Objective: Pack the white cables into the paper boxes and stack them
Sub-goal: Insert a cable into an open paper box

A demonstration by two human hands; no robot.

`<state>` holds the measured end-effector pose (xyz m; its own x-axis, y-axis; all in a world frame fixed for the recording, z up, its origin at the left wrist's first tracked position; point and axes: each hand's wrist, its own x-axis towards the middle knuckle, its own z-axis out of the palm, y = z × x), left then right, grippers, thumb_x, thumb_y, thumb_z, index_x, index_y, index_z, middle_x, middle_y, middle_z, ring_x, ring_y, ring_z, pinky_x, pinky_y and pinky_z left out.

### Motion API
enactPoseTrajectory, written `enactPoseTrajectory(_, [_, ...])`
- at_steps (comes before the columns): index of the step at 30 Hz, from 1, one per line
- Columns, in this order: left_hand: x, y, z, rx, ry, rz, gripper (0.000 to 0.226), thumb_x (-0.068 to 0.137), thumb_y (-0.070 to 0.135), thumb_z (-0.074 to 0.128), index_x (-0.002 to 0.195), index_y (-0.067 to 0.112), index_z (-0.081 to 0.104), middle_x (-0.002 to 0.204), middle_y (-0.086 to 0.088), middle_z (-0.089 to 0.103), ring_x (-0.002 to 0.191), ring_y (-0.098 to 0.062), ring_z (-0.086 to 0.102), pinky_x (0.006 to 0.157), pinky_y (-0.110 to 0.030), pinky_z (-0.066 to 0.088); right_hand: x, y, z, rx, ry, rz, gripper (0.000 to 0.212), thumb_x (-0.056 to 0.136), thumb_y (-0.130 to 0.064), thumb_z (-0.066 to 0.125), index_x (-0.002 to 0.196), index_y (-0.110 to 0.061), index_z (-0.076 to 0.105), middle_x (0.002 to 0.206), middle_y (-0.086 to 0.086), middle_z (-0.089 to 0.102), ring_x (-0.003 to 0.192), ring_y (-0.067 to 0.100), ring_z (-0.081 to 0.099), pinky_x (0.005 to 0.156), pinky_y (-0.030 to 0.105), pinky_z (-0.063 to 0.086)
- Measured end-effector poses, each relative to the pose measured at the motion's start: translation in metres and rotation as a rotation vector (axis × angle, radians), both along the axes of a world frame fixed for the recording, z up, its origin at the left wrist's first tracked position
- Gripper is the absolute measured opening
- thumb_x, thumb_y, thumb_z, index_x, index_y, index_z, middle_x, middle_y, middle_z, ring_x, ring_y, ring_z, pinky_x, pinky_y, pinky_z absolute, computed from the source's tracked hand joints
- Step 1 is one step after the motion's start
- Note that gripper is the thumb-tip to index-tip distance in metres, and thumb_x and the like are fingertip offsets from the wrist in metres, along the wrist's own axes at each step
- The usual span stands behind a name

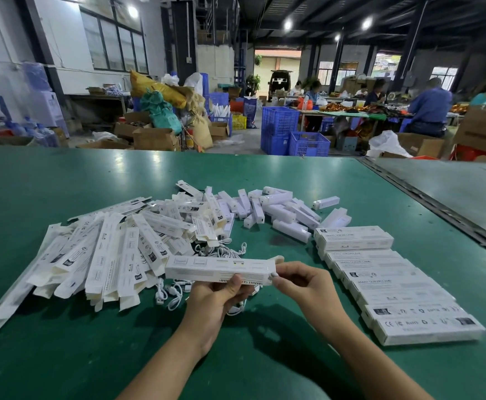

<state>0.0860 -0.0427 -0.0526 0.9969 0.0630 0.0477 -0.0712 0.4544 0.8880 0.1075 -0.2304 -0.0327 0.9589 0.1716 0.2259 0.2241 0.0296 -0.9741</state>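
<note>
- Right hand (301, 281): thumb and fingertips are pinched together on the right end of a paper box (218, 269), right by its open flap (278, 259).
- Left hand (217, 297) comes from underneath, fingers curled round the box's lower edge near the middle. The box is held level, off the green table (62, 356).
- White cables (175, 291) are in a loose tangle on the table just behind and under the held box. One bit runs by the left hand, can't tell if it's actually gripped.
- To the left, a big messy pile of flat unfolded boxes (97, 255).
- To the right, a row of closed boxes (395, 290) lying side by side, overlapping, running from near to far.
- Further back, a heap of small white blocks (279, 212).
</note>
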Motion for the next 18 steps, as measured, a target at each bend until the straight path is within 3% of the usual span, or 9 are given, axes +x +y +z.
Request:
enactPoseTrajectory(3, [0.0014,0.0017,0.0,-0.024,0.011,-0.004,0.038,0.079,0.014,0.066,0.114,0.001,0.063,0.107,-0.018,0.074,0.087,-0.03,0.074,0.074,-0.029,0.06,-0.0006,-0.0021,0.0008,-0.022,-0.034,0.055,0.024,0.068,-0.012,0.084,0.091,-0.015,0.079,0.102,0.0,0.072,0.091,0.013,0.067,0.082,0.022,0.053])
enactPoseTrajectory(7, [0.0025,0.0038,-0.0014,-0.025,0.026,-0.021,0.039,0.079,0.016,0.068,0.114,0.001,0.064,0.108,-0.018,0.074,0.087,-0.029,0.074,0.072,-0.029,0.059,-0.0008,-0.0027,-0.0022,-0.037,-0.04,0.048,0.032,0.07,-0.009,0.083,0.1,-0.011,0.073,0.086,0.006,0.071,0.082,0.019,0.066,0.081,0.031,0.057])
enactPoseTrajectory(11, [0.0031,0.0057,-0.0012,0.008,0.041,-0.03,0.037,0.077,0.017,0.069,0.111,0.002,0.065,0.106,-0.018,0.075,0.086,-0.029,0.074,0.073,-0.03,0.06,-0.0006,-0.0039,-0.0007,0.053,-0.05,0.031,0.047,0.066,-0.019,0.081,0.106,-0.011,0.058,0.092,0.01,0.075,0.086,0.02,0.072,0.074,0.025,0.056])
enactPoseTrajectory(18, [0.0024,0.0031,-0.0011,0.036,0.056,-0.039,0.041,0.075,0.016,0.071,0.113,0.0,0.065,0.105,-0.02,0.074,0.085,-0.032,0.074,0.072,-0.031,0.06,0.0038,-0.0002,-0.0072,0.08,0.006,-0.087,0.033,0.057,-0.024,0.084,0.081,-0.008,0.069,0.087,0.011,0.075,0.078,0.012,0.069,0.073,0.021,0.056])
